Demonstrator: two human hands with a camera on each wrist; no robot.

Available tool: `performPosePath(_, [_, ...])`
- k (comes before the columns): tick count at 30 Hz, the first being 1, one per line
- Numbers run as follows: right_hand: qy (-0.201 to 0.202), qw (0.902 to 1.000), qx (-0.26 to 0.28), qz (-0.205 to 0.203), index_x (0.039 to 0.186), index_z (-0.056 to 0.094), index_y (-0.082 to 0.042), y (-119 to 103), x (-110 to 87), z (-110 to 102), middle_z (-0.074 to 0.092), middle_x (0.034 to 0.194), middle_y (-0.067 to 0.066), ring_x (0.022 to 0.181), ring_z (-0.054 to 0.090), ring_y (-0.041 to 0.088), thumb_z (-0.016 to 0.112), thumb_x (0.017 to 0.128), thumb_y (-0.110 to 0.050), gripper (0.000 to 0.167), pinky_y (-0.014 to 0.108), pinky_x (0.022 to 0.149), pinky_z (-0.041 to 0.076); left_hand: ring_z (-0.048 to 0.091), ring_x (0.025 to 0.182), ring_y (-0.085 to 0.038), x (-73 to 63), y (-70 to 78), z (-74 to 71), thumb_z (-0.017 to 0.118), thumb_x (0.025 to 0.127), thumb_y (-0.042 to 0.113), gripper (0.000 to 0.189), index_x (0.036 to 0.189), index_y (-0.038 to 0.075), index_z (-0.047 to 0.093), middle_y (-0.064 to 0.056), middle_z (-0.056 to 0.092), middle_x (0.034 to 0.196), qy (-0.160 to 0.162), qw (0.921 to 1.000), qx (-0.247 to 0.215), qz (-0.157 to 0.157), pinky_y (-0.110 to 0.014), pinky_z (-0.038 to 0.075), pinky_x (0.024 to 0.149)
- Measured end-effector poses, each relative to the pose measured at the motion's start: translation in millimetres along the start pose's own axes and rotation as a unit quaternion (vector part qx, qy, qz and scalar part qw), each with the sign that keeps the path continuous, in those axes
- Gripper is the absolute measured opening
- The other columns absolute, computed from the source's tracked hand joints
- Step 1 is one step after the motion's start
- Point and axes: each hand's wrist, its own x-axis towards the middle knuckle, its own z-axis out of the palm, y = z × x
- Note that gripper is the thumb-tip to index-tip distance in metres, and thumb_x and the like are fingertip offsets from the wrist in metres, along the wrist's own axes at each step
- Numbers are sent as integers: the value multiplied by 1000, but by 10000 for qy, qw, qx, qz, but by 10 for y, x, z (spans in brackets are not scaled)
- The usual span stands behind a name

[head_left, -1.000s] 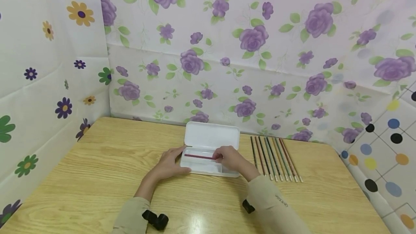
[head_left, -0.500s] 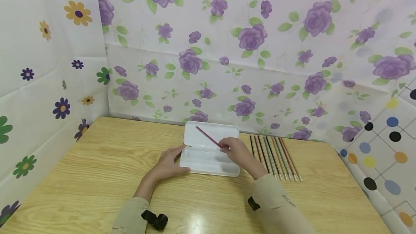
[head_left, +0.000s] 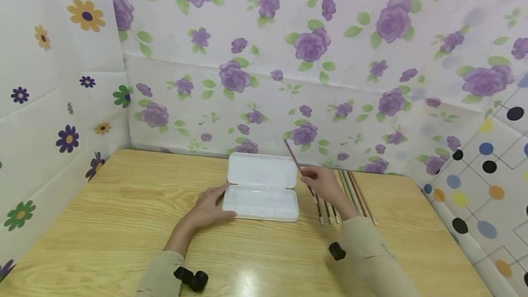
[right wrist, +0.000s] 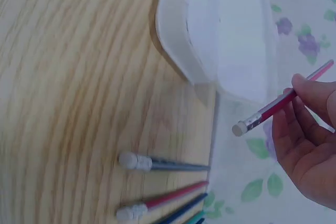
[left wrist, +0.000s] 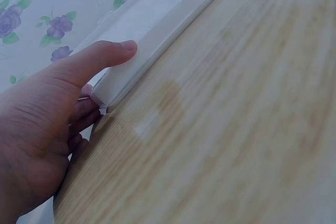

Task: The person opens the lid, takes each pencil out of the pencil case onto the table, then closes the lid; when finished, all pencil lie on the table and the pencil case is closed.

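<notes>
A white pencil case [head_left: 261, 203] lies on the table with its lid raised at the back and nothing in its tray. My left hand [head_left: 208, 207] holds the case by its left end; in the left wrist view the thumb lies on the rim and the other fingers are at the corner. Right of the case, my right hand [head_left: 327, 187] pinches a dark red pencil [right wrist: 273, 107] between thumb and fingers. That pencil is raised and tilted, its white eraser end pointing down towards the table in the head view.
Right of the case, several pencils [head_left: 356, 191] lie side by side, eraser ends towards me, partly hidden by my right hand. A flowered cloth [head_left: 255, 86] hangs behind the wooden table [head_left: 247, 255].
My right hand has lifted the red pencil out of the case's tray and carried it right, over the left end of the pencil row. My left hand has stayed on the case.
</notes>
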Motion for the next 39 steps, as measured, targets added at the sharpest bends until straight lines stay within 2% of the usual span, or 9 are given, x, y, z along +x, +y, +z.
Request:
performPosePath(8, [62,9960,354,813,126,61,3,245,-75,-287,66,112,18,98,63,30,61,97,-14,35,39,78,54,22,136,-46,-3,-3,-8,79,77,43,94,152,9,33,-19,37,149,14,10000,8,92,-66,23,103])
performPosePath(17, [248,9882,404,1456,128,58,4,589,-189,-561,63,113,20,99,61,32,64,95,-15,39,42,79,54,24,136,-43,-1,19,-6,80,77,41,93,152,9,33,-17,38,148,17,9999,-7,137,-63,23,104])
performPosePath(19, [286,9870,388,1532,128,58,4,651,-235,-610,63,113,21,99,61,33,63,95,-14,38,43,79,54,25,136,-43,-1,21,-4,80,77,41,93,152,9,33,-17,39,148,22,9999,1,137,-63,23,104])
performPosePath(26, [454,9835,-53,1749,128,57,8,883,-402,-736,63,112,25,98,61,36,60,96,-13,38,37,73,54,27,135,-43,1,12,-11,80,77,39,93,151,7,34,-18,41,147,60,9998,-25,172,-62,23,104])
performPosePath(32, [387,9784,-147,2027,128,55,12,1144,-545,-823,59,119,30,102,60,40,57,99,-16,41,39,76,55,27,135,-42,7,-5,-14,80,77,41,94,151,7,34,-18,42,146,69,9998,13,205,-62,22,105])
performPosePath(39, [390,9719,-314,2300,126,55,14,1353,-767,-883,57,120,33,104,57,45,56,98,-15,41,50,82,51,27,136,-41,10,-9,-9,80,77,42,94,151,8,34,-17,41,147,18,9998,-13,179,-61,23,105])
